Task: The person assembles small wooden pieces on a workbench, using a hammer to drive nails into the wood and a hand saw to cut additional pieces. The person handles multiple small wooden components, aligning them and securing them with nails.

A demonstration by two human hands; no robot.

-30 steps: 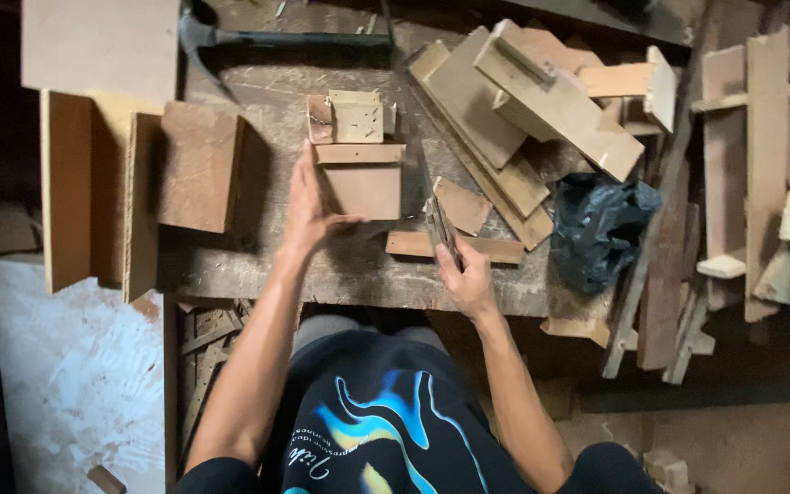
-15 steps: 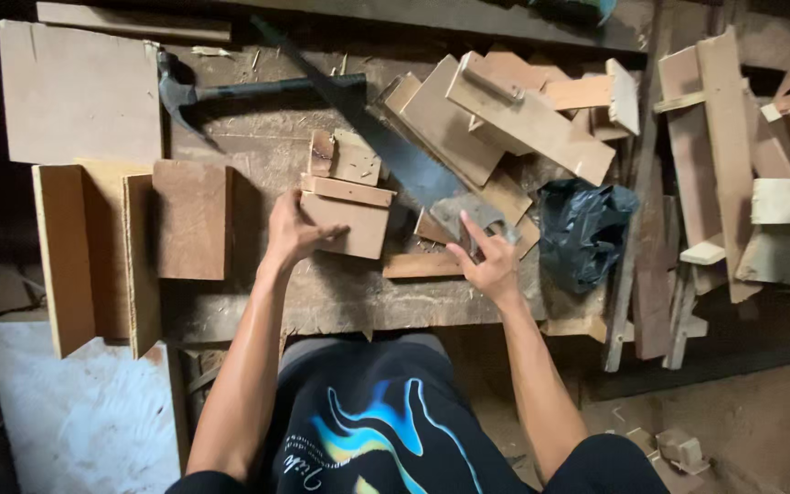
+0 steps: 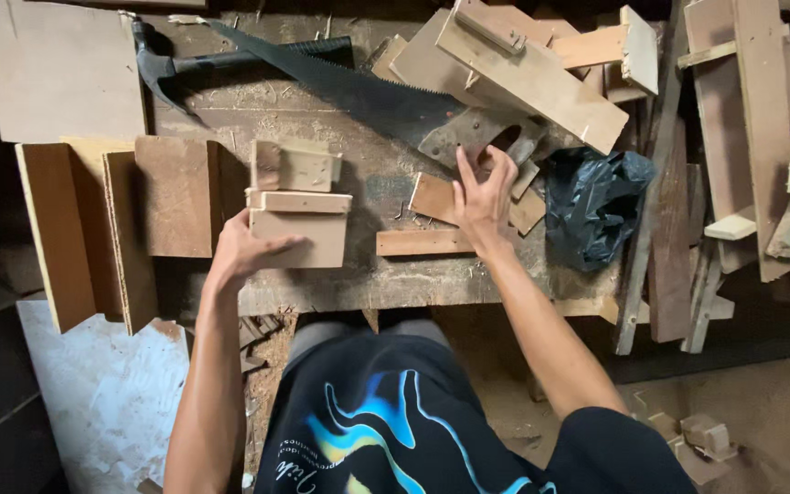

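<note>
The handsaw (image 3: 386,101), absent 1 second ago, is now being gripped at its handle by the right hand (image 3: 482,197), fingers curled; the wooden block (image 3: 299,229) on the surface (image 3: 368,284) is being steadied by the left hand (image 3: 244,252), fingers spread

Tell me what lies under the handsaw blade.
The handsaw lies across the sawdust-covered workbench, its tip crossing the black hammer. The right hand is at its handle end, amid wood offcuts. Anything directly beneath the blade is hidden.
</note>
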